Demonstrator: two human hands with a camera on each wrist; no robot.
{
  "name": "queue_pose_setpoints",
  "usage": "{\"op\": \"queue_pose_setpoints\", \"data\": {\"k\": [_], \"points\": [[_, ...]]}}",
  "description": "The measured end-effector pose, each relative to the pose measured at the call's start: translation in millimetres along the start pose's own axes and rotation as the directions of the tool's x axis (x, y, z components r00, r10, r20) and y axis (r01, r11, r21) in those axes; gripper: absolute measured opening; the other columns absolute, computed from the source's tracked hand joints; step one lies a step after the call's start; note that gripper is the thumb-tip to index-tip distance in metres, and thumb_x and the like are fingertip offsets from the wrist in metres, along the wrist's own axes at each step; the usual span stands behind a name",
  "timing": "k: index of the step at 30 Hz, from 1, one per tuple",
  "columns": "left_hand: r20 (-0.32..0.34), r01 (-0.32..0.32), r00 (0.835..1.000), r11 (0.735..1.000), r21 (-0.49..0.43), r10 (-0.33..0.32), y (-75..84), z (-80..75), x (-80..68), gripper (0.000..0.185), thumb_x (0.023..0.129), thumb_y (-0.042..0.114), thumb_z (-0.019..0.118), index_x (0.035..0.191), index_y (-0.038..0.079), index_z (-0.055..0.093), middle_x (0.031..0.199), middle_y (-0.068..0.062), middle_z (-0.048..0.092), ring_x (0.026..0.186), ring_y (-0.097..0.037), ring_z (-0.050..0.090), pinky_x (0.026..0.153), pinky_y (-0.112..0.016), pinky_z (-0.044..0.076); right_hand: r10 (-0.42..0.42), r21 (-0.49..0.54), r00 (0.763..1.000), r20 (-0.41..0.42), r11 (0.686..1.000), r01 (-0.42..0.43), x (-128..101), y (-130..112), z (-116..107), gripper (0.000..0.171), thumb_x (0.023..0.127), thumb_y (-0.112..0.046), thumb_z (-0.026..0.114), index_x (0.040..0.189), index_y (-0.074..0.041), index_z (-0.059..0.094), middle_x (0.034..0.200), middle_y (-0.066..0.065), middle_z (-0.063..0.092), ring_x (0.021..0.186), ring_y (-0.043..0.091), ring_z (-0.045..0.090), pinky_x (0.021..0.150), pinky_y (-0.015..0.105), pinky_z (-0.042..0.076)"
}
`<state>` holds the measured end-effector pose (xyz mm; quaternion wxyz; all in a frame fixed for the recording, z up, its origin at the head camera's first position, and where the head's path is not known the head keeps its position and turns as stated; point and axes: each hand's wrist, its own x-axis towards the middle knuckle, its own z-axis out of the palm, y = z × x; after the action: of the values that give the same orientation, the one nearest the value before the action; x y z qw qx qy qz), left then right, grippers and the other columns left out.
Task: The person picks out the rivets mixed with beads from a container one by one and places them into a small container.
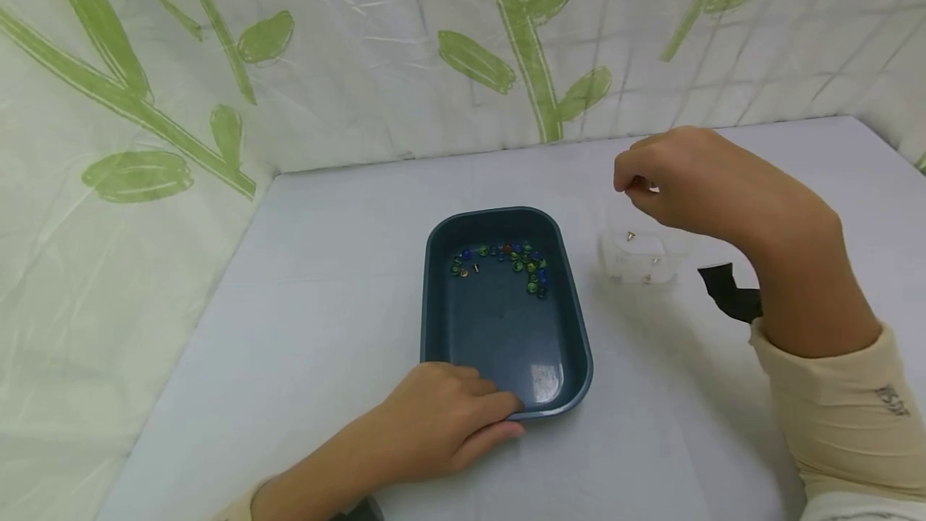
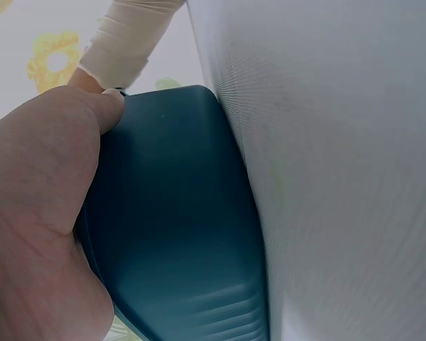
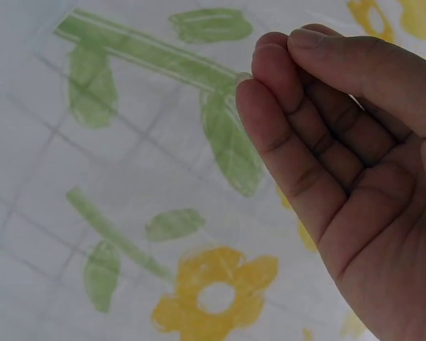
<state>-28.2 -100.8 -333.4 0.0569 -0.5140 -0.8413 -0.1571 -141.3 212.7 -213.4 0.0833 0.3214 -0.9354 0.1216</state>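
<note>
A dark teal tray lies in the middle of the white table. Several green, blue and red glass beads and a small gold piece lie at its far end. My left hand grips the tray's near left corner, and in the left wrist view the thumb of that hand presses on the tray's outer wall. My right hand hovers over a small clear cup holding a few gold pieces. Its thumb and fingertips are pinched together, and I see nothing between them.
A white sheet printed with green stems and yellow flowers walls in the table at the back and left. A black wrist strap hangs under my right forearm. Bare table surface stretches left of the tray.
</note>
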Motion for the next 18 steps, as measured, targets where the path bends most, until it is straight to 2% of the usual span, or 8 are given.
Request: {"op": "queue_pose_setpoints", "data": {"k": [8,15,18], "points": [[-0.007,-0.01,1.0,1.0,0.003,0.01,-0.8,-0.2,0.1,0.025,0.105,0.038,0.051,0.089,0.022,0.063,0.066,0.015,0.051,0.058,0.001,0.038,0.053,-0.014,0.028,0.093,0.002,0.996,-0.018,0.996,-0.093,-7,11,-9,0.02,0.089,0.006,0.066,0.088,-0.014,0.072,0.085,-0.002,0.064,0.074,0.017,0.054,0.068,0.037,0.044],[0.007,0.001,1.0,1.0,0.002,-0.001,-0.8,-0.5,0.2,0.026,0.105,0.038,0.051,0.09,0.022,0.064,0.066,0.014,0.052,0.058,0.0,0.039,0.054,-0.014,0.028,0.108,-0.03,0.993,-0.049,0.994,-0.11,-13,17,-14,0.019,0.088,0.004,0.069,0.089,-0.014,0.073,0.083,-0.003,0.062,0.072,0.016,0.052,0.066,0.033,0.042],[0.008,0.004,1.0,1.0,0.003,-0.004,-0.7,-0.7,0.2,0.026,0.105,0.039,0.051,0.09,0.022,0.064,0.066,0.014,0.053,0.059,0.0,0.039,0.054,-0.014,0.029,0.118,-0.024,0.991,-0.061,0.993,-0.119,-14,23,-16,0.016,0.088,0.003,0.071,0.093,-0.011,0.074,0.086,0.002,0.067,0.076,0.02,0.057,0.068,0.038,0.044]]}}
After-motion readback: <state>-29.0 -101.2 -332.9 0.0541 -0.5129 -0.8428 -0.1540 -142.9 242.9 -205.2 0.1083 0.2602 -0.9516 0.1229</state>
